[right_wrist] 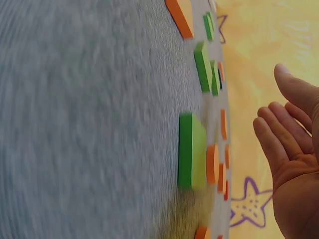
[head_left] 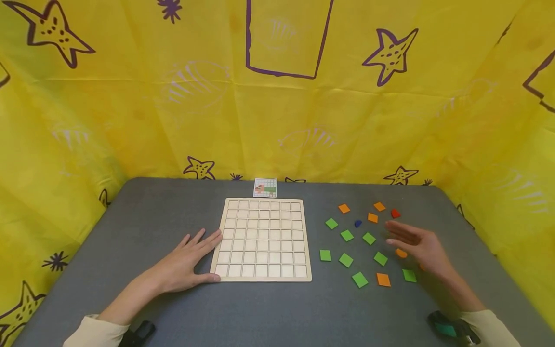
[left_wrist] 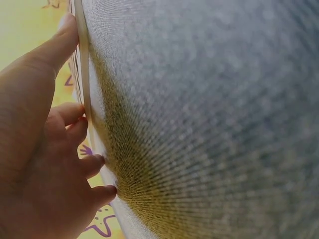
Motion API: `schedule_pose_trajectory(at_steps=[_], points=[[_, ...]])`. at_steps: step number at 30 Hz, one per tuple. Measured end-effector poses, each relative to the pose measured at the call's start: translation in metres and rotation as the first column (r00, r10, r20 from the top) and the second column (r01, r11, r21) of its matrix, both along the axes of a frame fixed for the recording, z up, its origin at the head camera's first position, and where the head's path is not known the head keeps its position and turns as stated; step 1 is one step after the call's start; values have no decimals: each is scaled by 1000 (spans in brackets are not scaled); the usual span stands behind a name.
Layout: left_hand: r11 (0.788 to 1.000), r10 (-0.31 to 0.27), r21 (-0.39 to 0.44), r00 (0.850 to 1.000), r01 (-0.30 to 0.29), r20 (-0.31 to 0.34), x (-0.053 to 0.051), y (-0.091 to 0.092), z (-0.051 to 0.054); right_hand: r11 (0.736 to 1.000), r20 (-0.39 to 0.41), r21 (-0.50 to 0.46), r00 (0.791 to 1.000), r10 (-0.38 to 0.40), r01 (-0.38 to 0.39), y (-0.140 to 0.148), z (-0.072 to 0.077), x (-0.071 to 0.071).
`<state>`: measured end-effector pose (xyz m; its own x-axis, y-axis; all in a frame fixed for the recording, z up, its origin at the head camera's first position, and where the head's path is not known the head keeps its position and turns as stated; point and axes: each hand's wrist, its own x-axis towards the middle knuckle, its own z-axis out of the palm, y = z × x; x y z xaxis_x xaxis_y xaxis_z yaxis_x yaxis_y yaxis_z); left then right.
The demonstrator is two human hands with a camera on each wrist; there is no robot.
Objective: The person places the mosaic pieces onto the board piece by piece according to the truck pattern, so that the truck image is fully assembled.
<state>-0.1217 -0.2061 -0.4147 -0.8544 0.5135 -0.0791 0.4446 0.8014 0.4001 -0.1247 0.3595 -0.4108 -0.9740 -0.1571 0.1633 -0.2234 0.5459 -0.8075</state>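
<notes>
A pale wooden grid board [head_left: 308,241] with rows of square recesses lies on the grey table. My left hand [head_left: 186,264] rests at its left edge, fingers spread, thumb touching the near left corner; the left wrist view shows thumb and fingertips at the board's edge. Over the right side, my right hand [head_left: 427,248] hovers above the loose tiles with fingers extended, holding nothing. Around it lie green square tiles [head_left: 380,259], orange square tiles [head_left: 383,280], a red piece [head_left: 395,213], a rounded orange piece [head_left: 401,253] and a small dark blue piece [head_left: 357,223].
Behind the board lies a small picture card [head_left: 265,188] with a coloured grid pattern. A yellow cloth [head_left: 277,111] with starfish and fish drawings hangs behind and beside the grey table [head_left: 269,313].
</notes>
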Motion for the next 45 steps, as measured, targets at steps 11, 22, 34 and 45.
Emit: schedule_pose_trajectory(at_steps=[11, 22, 34, 45], points=[[1000, 8, 3, 1000, -8, 20, -3, 0, 1, 997, 50, -71, 998, 36, -33, -24, -2, 1], [1000, 7, 16, 999, -7, 34, -4, -1, 2, 984, -6, -105, 990, 141, -141, -47, -7, 1], [999, 6, 33, 999, -7, 47, -5, 0, 3, 963, 65, -82, 962, 264, -259, -56, -9, 13], [999, 9, 39, 998, -11, 63, -6, 0, 3, 903, 108, -63, 896, 430, -425, -50, -12, 21]])
